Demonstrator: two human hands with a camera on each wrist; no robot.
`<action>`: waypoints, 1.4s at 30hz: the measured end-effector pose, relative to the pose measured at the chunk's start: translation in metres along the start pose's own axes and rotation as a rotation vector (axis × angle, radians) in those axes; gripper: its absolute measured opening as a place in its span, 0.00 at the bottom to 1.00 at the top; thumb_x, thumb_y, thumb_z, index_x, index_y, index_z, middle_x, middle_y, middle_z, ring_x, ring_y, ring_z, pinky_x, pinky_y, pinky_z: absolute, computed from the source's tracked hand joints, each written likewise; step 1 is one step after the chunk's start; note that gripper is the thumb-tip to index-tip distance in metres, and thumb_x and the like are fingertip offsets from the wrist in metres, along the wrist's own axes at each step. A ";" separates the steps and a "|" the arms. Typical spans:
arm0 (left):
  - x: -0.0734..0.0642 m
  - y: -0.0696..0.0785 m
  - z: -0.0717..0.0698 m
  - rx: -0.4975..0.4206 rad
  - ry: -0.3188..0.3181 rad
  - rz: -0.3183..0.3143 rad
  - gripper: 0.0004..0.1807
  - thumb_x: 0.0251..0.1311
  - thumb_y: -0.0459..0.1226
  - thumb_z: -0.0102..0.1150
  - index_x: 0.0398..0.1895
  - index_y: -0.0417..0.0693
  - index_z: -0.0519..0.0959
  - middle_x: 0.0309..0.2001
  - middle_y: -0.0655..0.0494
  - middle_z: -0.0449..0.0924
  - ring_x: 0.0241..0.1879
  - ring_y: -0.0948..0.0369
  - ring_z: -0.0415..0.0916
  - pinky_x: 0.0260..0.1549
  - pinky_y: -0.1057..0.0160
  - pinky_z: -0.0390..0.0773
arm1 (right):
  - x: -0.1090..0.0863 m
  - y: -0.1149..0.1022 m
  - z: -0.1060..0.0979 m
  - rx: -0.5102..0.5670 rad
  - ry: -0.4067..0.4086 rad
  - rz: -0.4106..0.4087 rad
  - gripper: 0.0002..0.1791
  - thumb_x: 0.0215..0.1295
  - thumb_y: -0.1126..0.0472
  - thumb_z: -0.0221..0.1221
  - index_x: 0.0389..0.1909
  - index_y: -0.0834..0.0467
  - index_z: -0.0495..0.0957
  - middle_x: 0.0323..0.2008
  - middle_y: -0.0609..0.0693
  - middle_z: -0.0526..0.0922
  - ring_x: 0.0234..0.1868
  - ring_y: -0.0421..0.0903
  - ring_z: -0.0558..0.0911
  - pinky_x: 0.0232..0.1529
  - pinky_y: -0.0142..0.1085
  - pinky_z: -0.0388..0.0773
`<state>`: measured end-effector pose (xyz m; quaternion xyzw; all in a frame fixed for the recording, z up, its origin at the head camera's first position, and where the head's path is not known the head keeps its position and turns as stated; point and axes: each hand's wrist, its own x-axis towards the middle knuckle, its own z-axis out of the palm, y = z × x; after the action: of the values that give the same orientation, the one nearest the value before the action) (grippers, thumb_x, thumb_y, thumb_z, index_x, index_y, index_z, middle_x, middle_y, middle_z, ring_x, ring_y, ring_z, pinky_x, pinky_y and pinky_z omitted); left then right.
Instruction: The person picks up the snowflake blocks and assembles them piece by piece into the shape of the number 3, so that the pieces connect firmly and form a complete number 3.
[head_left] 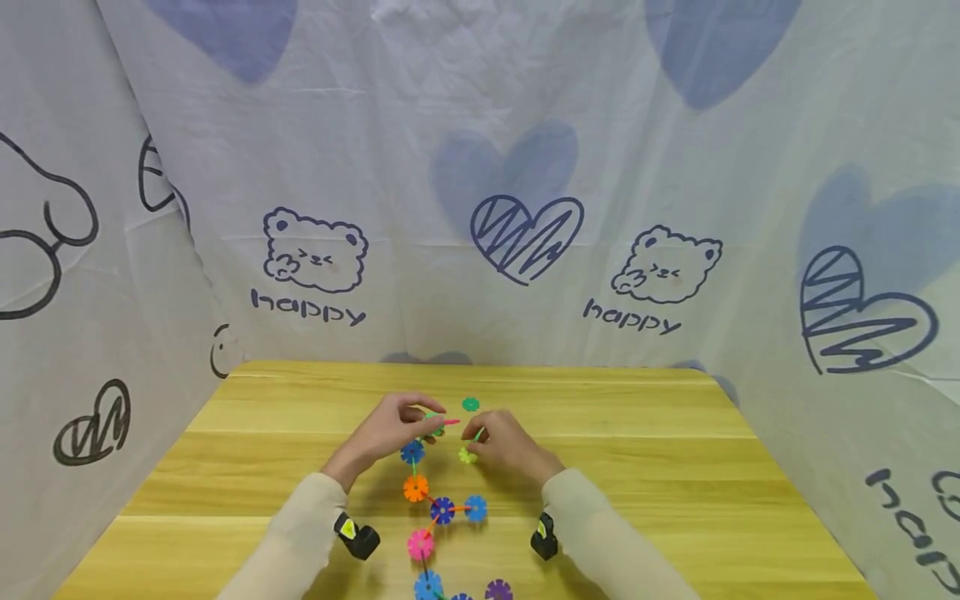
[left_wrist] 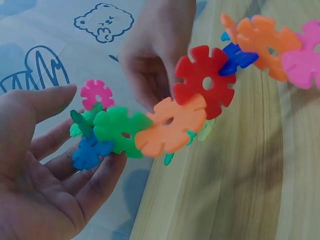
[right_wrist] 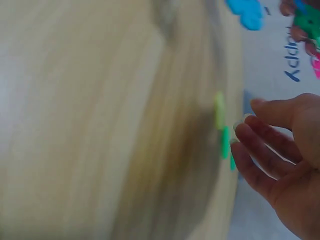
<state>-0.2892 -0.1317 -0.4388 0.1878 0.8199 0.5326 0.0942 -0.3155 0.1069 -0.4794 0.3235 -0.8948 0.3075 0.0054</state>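
Note:
My left hand grips one end of a chain of notched plastic discs. Pink, green and blue discs lie between its thumb and fingers. From there the chain runs toward me through an orange disc, a dark blue one and a pink one. My right hand hovers low over the table, its fingers slightly bent and apart from the thumb, with nothing between them. Close by its fingertips are a yellow-green disc and a green disc.
Another green disc lies farther back on the wooden table. A light blue disc branches off the chain, and a purple disc sits at the near edge of view. Printed white cloth hangs behind the table and at both sides.

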 end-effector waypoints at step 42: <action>0.002 -0.005 0.006 -0.007 -0.020 0.044 0.13 0.73 0.41 0.61 0.54 0.44 0.84 0.51 0.34 0.86 0.42 0.41 0.85 0.38 0.59 0.85 | 0.000 -0.023 -0.029 0.388 0.036 0.162 0.12 0.75 0.70 0.57 0.54 0.66 0.83 0.36 0.60 0.86 0.26 0.43 0.84 0.38 0.55 0.88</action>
<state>-0.2904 -0.1277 -0.4457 0.2107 0.8128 0.5354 0.0911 -0.3074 0.1092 -0.4433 0.2398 -0.8417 0.4792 -0.0658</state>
